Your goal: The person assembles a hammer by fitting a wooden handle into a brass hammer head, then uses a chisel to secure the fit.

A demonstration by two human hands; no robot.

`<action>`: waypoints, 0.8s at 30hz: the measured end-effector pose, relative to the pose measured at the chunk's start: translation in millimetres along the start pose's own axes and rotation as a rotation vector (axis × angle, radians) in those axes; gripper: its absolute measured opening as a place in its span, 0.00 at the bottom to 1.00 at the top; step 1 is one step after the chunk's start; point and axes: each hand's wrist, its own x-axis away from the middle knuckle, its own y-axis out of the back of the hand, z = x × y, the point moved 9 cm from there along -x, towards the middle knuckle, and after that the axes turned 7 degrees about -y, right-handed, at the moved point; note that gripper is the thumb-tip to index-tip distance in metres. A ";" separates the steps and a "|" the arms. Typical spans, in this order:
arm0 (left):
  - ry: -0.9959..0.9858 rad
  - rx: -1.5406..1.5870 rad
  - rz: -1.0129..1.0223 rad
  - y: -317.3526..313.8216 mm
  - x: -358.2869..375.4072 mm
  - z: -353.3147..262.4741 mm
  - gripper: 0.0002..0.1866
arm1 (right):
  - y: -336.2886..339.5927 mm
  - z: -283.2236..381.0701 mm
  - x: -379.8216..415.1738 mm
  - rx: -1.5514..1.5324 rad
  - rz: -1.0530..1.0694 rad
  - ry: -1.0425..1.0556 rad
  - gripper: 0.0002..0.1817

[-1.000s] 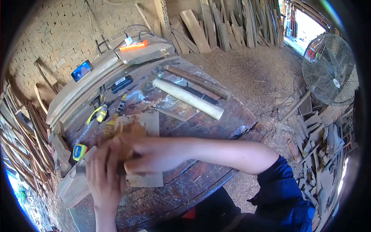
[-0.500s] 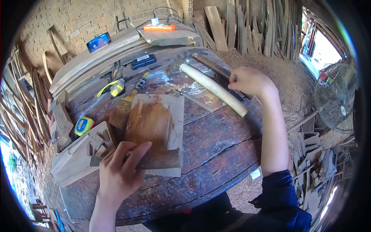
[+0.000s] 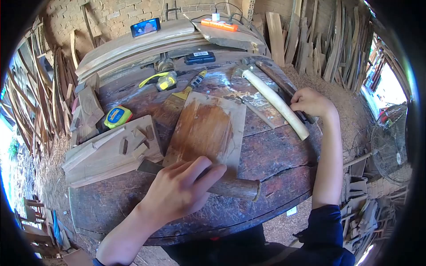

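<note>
My left hand [image 3: 182,188] is closed around a chisel with a flat metal blade [image 3: 149,167] and a round wooden handle [image 3: 237,188]. It is over the near end of a flat board [image 3: 202,126] with a reddish-brown patch. My right hand [image 3: 312,104] has its fingers curled at the near end of a dark wooden-handled tool [image 3: 277,79]. Whether it grips that tool is hidden. Beside it lies a hammer with a pale handle [image 3: 277,103]. A thin pointed tool [image 3: 258,113] rests between the hammer and the board.
A wood block with loose offcuts [image 3: 117,150], a tape measure [image 3: 117,117], a paintbrush [image 3: 184,91] and a yellow-handled tool [image 3: 164,81] lie on the worn table [image 3: 275,155]. Behind are a dark blue case [image 3: 199,58], a phone [image 3: 145,27] and an orange power strip [image 3: 219,25]. A fan [image 3: 392,146] stands right.
The view has shifted, moving the scene rightward. My left hand has carried the chisel rightward across the board, its handle now reaching past the board's right edge. My right hand stays by the dark-handled tool.
</note>
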 end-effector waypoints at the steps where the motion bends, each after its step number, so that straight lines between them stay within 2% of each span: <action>1: 0.006 0.007 0.005 0.9 0.0 0.3 0.33 | -0.2 -0.9 -0.4 -0.005 0.007 -0.002 0.18; 11: 0.017 0.017 0.002 0.1 0.6 1.7 0.34 | -4.0 -3.7 -5.2 -0.068 0.055 0.001 0.19; 17: 0.013 0.009 -0.030 0.8 0.6 1.5 0.33 | 1.0 4.9 1.5 0.011 0.011 -0.046 0.19; 24: 0.028 0.008 -0.019 2.3 -1.2 0.3 0.33 | 1.4 6.3 0.6 -0.024 -0.025 0.024 0.21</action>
